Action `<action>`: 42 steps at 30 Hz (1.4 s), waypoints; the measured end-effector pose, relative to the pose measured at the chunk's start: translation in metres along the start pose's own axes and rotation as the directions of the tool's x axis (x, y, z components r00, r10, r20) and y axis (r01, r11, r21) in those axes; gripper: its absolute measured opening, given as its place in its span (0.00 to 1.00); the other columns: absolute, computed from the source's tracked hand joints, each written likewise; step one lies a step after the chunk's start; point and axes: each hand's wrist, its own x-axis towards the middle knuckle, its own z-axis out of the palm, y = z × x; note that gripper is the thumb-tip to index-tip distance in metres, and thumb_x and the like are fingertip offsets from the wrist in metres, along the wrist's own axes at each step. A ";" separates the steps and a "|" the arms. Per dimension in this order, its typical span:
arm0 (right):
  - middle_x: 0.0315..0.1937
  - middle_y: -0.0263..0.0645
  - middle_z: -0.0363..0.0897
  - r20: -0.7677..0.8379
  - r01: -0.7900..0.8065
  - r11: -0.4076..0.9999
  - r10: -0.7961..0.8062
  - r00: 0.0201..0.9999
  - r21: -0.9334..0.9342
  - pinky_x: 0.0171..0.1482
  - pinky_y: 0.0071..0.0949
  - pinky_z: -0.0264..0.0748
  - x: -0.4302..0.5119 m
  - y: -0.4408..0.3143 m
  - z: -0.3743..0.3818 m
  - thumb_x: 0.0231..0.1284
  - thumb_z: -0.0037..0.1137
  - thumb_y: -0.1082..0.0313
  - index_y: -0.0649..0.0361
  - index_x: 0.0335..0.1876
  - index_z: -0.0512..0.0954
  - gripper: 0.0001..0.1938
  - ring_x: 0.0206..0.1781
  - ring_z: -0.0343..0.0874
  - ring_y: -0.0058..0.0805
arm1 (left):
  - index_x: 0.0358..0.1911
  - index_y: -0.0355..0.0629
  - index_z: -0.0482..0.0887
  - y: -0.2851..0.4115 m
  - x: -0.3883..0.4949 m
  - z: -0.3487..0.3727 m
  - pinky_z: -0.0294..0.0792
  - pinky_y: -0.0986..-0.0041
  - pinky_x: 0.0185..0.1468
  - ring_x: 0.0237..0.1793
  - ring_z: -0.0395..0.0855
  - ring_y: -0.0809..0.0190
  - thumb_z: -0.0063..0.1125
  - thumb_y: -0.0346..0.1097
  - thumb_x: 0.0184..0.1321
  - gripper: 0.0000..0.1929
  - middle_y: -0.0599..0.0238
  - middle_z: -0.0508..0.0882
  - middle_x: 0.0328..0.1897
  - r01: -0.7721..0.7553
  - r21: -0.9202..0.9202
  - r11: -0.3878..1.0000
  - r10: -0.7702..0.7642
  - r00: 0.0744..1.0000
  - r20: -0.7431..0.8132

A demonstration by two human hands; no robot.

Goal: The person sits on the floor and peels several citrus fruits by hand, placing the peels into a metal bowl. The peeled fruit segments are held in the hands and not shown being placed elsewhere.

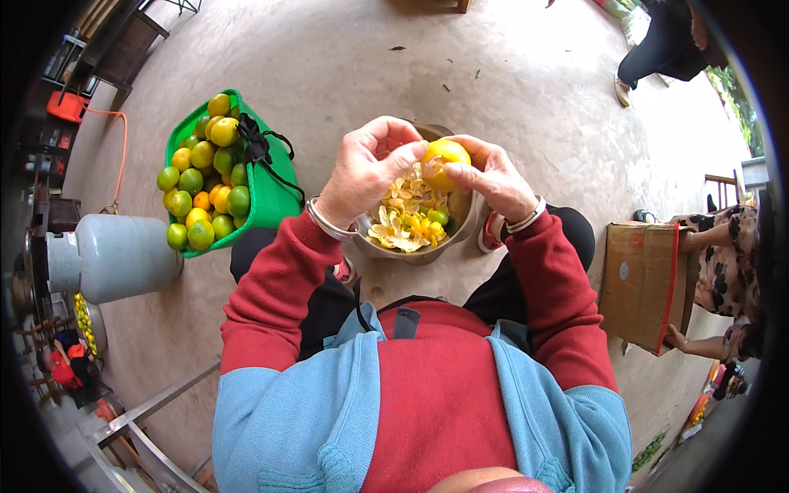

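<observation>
My right hand (498,172) holds a yellow citrus fruit (449,155), its thumb beside an opened patch of rind where pale pith shows. The fingertips of my left hand (373,163) touch the fruit's left side; whether they pinch a bit of rind cannot be seen. Below both hands a round metal pot (419,256) stands on the floor between my feet. Torn yellow peels (400,231) lie in it, with a small green fruit (438,215) among them. A green woven basket (271,203) full of green and orange citrus fruits (203,154) stands to the left, with black cord on its rim.
A grey gas cylinder (126,259) lies left of the basket in this view, with an orange hose (125,142). At right, another person's hands hold a cardboard box (638,283). One more person's leg (653,55) is at upper right. A metal frame (154,400) stands at lower left.
</observation>
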 end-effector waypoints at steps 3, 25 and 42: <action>0.47 0.36 0.81 0.020 -0.001 0.998 0.003 1.000 -0.067 0.57 0.24 0.75 0.001 -0.001 0.001 0.59 0.69 0.55 0.66 0.57 0.75 0.27 0.50 0.79 0.22 | 0.47 0.36 0.81 0.000 -0.002 0.002 0.76 0.77 0.50 0.44 0.82 0.72 0.62 0.27 0.64 0.10 0.69 0.84 0.40 -0.030 0.217 0.976 0.018 0.998 0.054; 0.22 0.57 0.75 -0.249 -0.082 0.672 -0.157 0.956 -0.736 0.30 0.40 0.72 0.016 0.009 0.007 0.68 0.51 0.45 0.69 0.28 0.78 0.27 0.26 0.78 0.50 | 0.38 0.35 0.84 -0.021 0.002 0.011 0.77 0.67 0.36 0.32 0.85 0.49 0.60 0.23 0.55 0.07 0.52 0.85 0.33 -0.380 0.811 0.445 0.354 0.906 0.230; 0.24 0.57 0.78 -0.402 -0.097 0.671 -0.317 0.859 -0.735 0.32 0.42 0.74 0.016 0.017 0.012 0.66 0.55 0.50 0.67 0.29 0.79 0.23 0.29 0.80 0.54 | 0.34 0.35 0.86 -0.032 0.020 0.021 0.76 0.76 0.31 0.25 0.85 0.70 0.61 0.26 0.58 0.03 0.60 0.87 0.24 -0.236 0.679 0.695 0.384 0.920 -0.073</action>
